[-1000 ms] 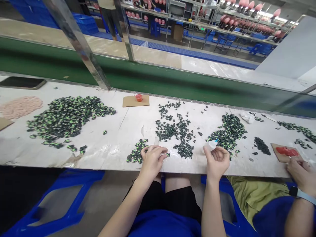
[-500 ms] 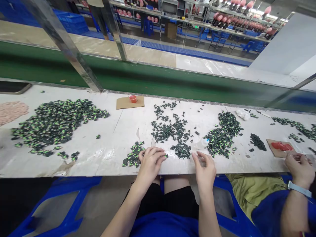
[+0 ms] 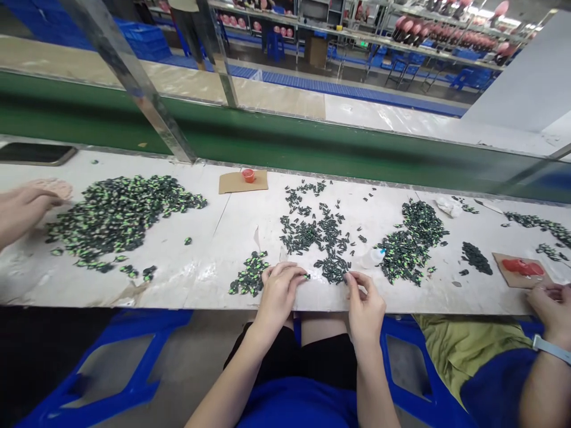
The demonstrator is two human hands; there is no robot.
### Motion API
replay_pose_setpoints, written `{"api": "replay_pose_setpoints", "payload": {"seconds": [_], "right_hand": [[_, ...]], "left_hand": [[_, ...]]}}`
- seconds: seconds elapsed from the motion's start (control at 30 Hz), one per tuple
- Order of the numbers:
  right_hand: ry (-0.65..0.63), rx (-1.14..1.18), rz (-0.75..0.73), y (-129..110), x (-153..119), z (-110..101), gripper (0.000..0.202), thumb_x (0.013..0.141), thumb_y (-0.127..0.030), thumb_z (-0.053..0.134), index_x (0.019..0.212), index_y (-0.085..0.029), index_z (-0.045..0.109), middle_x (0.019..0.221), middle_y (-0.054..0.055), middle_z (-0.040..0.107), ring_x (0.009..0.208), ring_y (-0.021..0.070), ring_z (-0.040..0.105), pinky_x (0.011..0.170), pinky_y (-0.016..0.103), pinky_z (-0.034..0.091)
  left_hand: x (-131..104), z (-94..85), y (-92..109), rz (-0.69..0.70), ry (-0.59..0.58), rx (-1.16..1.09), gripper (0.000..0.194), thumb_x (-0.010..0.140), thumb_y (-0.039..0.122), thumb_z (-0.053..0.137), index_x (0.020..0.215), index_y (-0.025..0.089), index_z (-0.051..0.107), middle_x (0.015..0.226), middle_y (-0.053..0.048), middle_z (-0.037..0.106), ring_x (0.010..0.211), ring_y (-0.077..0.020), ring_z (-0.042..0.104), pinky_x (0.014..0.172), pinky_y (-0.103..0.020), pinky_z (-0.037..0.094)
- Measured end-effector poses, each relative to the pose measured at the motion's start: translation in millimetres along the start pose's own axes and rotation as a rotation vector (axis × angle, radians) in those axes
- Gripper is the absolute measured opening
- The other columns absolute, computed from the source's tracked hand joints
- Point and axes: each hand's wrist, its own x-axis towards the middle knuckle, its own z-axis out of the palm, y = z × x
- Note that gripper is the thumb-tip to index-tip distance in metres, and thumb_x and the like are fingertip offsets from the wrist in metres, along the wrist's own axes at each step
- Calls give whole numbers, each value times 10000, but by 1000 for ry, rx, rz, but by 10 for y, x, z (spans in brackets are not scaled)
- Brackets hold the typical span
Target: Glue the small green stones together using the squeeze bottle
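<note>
My left hand (image 3: 281,291) is closed in a pinch above the white table, just right of a small heap of black-and-green pieces (image 3: 250,272). A small dark piece with a touch of green (image 3: 307,276) sticks out from its fingertips. My right hand (image 3: 368,300) pinches at the right edge of a pile of small dark elongated pieces (image 3: 332,268). A dark bit (image 3: 346,277) shows at its thumb and fingertip, too small to make out fully. More of the dark elongated pieces (image 3: 303,236) lie scattered beyond my hands.
A big heap of black-and-green pieces (image 3: 129,220) lies left, another heap (image 3: 408,249) right. A red cup (image 3: 248,175) stands on cardboard (image 3: 229,182). Co-workers' hands are at far left (image 3: 22,211) and far right (image 3: 553,303). A green belt (image 3: 285,145) runs behind the table.
My right hand has moved left to the edge of the dark pile and its fingers have closed. A co-worker's hand has come in at the left. The view has shifted slightly.
</note>
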Motion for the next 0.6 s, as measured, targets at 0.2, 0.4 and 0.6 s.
{"api": "replay_pose_setpoints", "payload": {"seconds": [0.2, 0.4, 0.6], "right_hand": [[-282, 167, -114, -150, -130, 176, 248, 859, -358, 588, 987, -223, 751, 964, 90, 730, 857, 212, 677, 718, 324, 561], [-273, 176, -99, -190, -108, 216, 189, 813, -339, 643, 904, -230, 768, 912, 78, 747, 873, 227, 689, 759, 349, 568], [-332, 230, 0, -213, -94, 225, 204, 766, -385, 674, 841, -220, 769, 855, 68, 759, 785, 223, 707, 708, 341, 582]], "left_hand": [[-22, -89, 55, 36, 7, -78, 201, 889, 154, 524, 945, 245, 694, 945, -25, 734, 939, -209, 650, 894, -382, 422], [-46, -122, 92, 49, -27, -57, 223, 898, 162, 517, 946, 262, 710, 937, -19, 742, 963, -213, 640, 915, -407, 386], [-55, -117, 101, 38, -45, -84, 223, 897, 165, 513, 939, 266, 707, 935, -16, 740, 959, -206, 630, 920, -401, 374]]}}
